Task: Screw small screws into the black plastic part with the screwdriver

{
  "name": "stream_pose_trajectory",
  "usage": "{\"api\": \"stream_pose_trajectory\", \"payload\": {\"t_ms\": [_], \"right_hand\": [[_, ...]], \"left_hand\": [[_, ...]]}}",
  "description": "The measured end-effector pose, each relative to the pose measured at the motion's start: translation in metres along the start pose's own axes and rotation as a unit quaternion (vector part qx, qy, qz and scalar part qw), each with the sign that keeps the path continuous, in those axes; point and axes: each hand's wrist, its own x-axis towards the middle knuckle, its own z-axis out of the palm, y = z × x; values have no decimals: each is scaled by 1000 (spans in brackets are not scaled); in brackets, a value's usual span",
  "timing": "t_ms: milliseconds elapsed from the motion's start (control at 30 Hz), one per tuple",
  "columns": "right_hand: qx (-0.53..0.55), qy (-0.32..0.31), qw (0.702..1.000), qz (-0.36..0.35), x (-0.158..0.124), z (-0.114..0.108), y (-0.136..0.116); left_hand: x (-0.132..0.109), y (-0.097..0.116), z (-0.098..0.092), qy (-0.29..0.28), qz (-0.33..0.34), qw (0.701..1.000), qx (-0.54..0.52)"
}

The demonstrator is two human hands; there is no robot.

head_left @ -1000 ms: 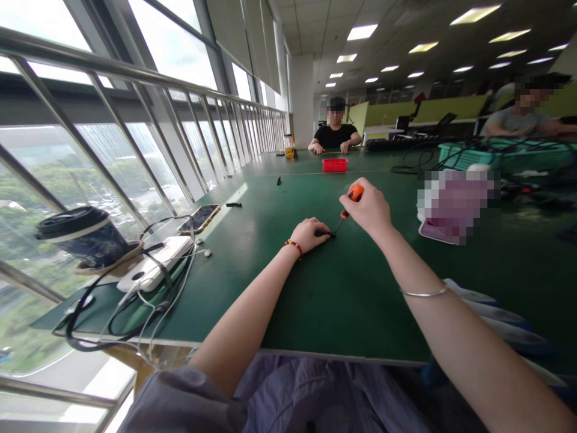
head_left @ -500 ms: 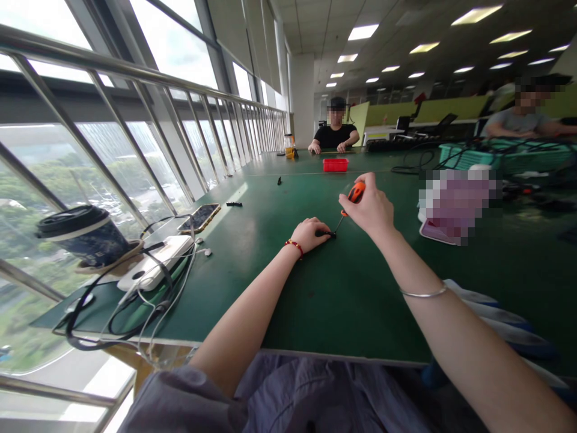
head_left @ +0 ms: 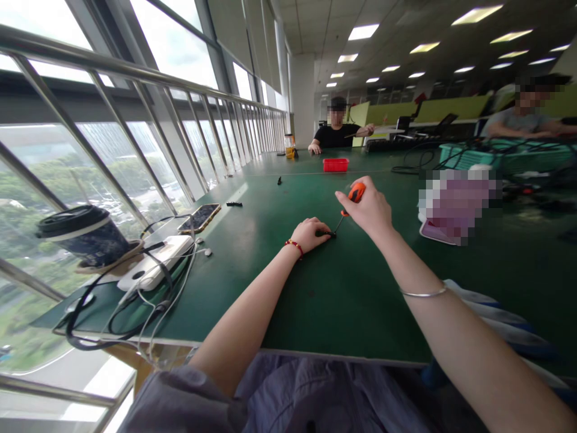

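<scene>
Our left hand (head_left: 310, 234) is clamped on a small black part (head_left: 332, 234), keeping it low at the green table (head_left: 338, 300). Our right hand (head_left: 373, 209) grips the orange handle of a screwdriver (head_left: 357, 192), which tilts down to the part's exposed end. We see a red basket (head_left: 336, 166) farther off, beyond both hands.

Railing (head_left: 112, 69) along left side of table (head_left: 342, 294). Mid-table: left hand (head_left: 310, 234) on small part (head_left: 332, 234); right hand (head_left: 369, 207) to its right, around screwdriver (head_left: 357, 192), tip at the part. Near left: cup (head_left: 88, 240) in holder (head_left: 119, 261), phone (head_left: 202, 218) farther back. Behind hands: tray (head_left: 336, 165), co-worker (head_left: 336, 135) beyond. Far right: crate (head_left: 478, 157), cables (head_left: 496, 144) on it.
</scene>
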Motion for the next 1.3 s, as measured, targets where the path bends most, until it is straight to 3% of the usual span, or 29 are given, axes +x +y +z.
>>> {"api": "stream_pose_trajectory", "payload": {"t_ms": [467, 767, 967, 1100, 1300], "right_hand": [[-18, -1, 1000, -2, -3, 0, -2], [29, -28, 999, -8, 0, 3, -1], [39, 21, 999, -15, 1, 5, 3], [-38, -65, 995, -65, 3, 20, 22], [-81, -250, 956, -127, 4, 49, 54]], "left_hand": [[-1, -1, 0, 4, -3, 1000, -3], [0, -1, 0, 2, -2, 1000, -3], [-1, 1, 0, 2, 1, 1000, 5], [-1, 2, -1, 10, -3, 1000, 20], [-1, -1, -2, 38, -52, 998, 20]]}}
